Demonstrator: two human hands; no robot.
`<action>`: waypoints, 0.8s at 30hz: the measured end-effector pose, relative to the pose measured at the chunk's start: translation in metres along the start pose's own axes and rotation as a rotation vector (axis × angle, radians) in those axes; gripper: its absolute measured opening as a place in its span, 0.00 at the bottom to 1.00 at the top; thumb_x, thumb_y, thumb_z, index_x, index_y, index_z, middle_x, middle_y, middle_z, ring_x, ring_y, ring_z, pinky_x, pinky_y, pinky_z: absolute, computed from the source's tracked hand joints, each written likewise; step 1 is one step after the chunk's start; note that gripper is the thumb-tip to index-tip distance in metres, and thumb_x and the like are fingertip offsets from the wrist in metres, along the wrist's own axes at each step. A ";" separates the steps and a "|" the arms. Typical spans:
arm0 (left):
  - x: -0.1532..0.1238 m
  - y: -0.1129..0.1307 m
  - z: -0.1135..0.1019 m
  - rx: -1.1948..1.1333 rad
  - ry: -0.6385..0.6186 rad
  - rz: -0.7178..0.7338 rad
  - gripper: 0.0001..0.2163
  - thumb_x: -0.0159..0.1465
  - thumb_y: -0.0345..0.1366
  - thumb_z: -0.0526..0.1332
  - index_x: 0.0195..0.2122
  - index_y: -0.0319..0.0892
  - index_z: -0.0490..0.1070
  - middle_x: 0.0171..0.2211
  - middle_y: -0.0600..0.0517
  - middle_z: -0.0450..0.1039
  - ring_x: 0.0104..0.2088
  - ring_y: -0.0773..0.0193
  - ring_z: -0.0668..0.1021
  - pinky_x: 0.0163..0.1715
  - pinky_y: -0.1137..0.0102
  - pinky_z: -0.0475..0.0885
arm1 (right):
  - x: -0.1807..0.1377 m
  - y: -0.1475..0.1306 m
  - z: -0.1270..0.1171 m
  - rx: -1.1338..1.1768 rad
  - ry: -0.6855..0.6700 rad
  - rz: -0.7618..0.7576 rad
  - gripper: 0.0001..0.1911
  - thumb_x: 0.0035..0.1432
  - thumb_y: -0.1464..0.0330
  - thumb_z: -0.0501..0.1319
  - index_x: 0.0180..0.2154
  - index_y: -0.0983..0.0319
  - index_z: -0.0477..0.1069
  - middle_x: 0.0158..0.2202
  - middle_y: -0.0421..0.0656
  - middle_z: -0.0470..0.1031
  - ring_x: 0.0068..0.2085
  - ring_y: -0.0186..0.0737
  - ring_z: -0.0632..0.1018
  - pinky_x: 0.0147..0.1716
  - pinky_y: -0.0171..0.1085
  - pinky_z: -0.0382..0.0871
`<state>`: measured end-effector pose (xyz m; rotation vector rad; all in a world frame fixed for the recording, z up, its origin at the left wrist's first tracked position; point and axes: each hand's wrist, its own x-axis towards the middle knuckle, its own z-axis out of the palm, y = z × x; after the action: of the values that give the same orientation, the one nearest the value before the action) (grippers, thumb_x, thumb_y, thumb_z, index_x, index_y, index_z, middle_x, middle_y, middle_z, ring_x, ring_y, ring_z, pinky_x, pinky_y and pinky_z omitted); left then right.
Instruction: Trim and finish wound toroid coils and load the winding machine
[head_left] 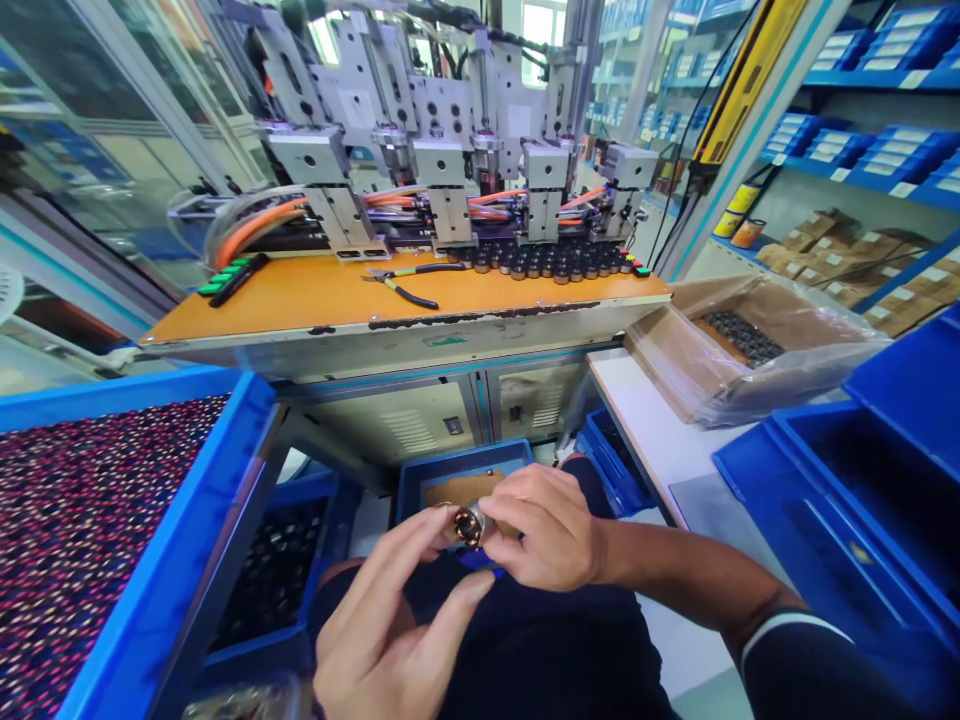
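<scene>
Copper windings glint inside the small round part (469,525), held over the person's lap; right hand (551,528) pinches its metal casing with closed fingertips; left hand (386,625) lies loosely open, forefinger touching it; probably light and rigid, the wires delicate; better gripped by the casing.

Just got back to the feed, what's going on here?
The person's right hand pinches a small round copper-wound part above the lap, with the left hand touching it. Ahead, pliers and a row of dark round parts lie on the orange bench under the machine. A cardboard box holding dark parts sits to the right.
</scene>
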<state>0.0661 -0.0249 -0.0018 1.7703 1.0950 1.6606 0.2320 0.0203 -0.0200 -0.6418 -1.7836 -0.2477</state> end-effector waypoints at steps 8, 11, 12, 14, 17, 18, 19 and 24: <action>0.008 0.000 0.002 0.106 -0.129 0.050 0.20 0.59 0.26 0.69 0.50 0.51 0.77 0.43 0.53 0.82 0.42 0.59 0.82 0.45 0.64 0.77 | 0.008 -0.007 -0.013 0.196 -0.078 0.097 0.13 0.53 0.73 0.61 0.43 0.67 0.71 0.33 0.49 0.77 0.33 0.38 0.78 0.31 0.36 0.75; 0.007 -0.005 -0.001 0.106 -0.148 0.106 0.22 0.58 0.23 0.68 0.52 0.50 0.77 0.45 0.52 0.81 0.45 0.57 0.81 0.46 0.62 0.74 | 0.013 -0.010 -0.015 0.268 -0.075 0.168 0.12 0.56 0.69 0.63 0.42 0.67 0.72 0.33 0.48 0.75 0.32 0.36 0.77 0.30 0.34 0.74; 0.007 -0.005 -0.002 0.123 -0.156 0.126 0.22 0.58 0.23 0.68 0.53 0.50 0.76 0.46 0.52 0.81 0.45 0.57 0.80 0.46 0.62 0.74 | 0.015 -0.011 -0.015 0.270 -0.065 0.178 0.10 0.57 0.69 0.64 0.41 0.67 0.73 0.33 0.47 0.75 0.32 0.36 0.77 0.30 0.33 0.74; 0.008 -0.005 -0.004 0.165 -0.168 0.174 0.23 0.59 0.22 0.67 0.55 0.49 0.75 0.47 0.51 0.80 0.45 0.58 0.80 0.46 0.64 0.73 | 0.016 -0.013 -0.014 0.274 -0.055 0.186 0.08 0.59 0.69 0.64 0.39 0.66 0.73 0.32 0.46 0.74 0.32 0.35 0.76 0.31 0.33 0.73; 0.008 -0.004 -0.005 0.226 -0.191 0.260 0.23 0.60 0.21 0.66 0.55 0.45 0.75 0.48 0.49 0.80 0.45 0.60 0.80 0.46 0.66 0.74 | 0.018 -0.017 -0.012 0.294 -0.043 0.199 0.04 0.61 0.71 0.63 0.37 0.65 0.74 0.30 0.44 0.73 0.30 0.33 0.74 0.30 0.32 0.72; 0.008 -0.004 -0.006 0.246 -0.197 0.282 0.22 0.60 0.20 0.66 0.54 0.44 0.75 0.48 0.48 0.80 0.45 0.61 0.81 0.46 0.67 0.74 | 0.019 -0.018 -0.012 0.314 -0.040 0.224 0.03 0.62 0.71 0.63 0.36 0.65 0.74 0.30 0.44 0.73 0.30 0.32 0.74 0.30 0.32 0.71; 0.008 -0.004 -0.006 0.261 -0.199 0.293 0.21 0.60 0.19 0.66 0.53 0.42 0.75 0.49 0.48 0.80 0.46 0.62 0.81 0.47 0.68 0.75 | 0.020 -0.020 -0.012 0.350 -0.037 0.269 0.03 0.62 0.72 0.62 0.36 0.65 0.74 0.30 0.44 0.74 0.30 0.32 0.74 0.30 0.32 0.71; 0.002 -0.007 -0.007 0.136 -0.151 0.133 0.19 0.58 0.19 0.68 0.49 0.43 0.77 0.49 0.51 0.80 0.45 0.66 0.82 0.48 0.74 0.77 | 0.028 -0.026 -0.018 0.704 -0.087 0.780 0.07 0.60 0.72 0.65 0.28 0.64 0.75 0.27 0.40 0.73 0.29 0.30 0.73 0.29 0.30 0.69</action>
<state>0.0581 -0.0206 -0.0051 2.0588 1.0642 1.5286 0.2271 -0.0016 0.0155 -0.7681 -1.4289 0.9065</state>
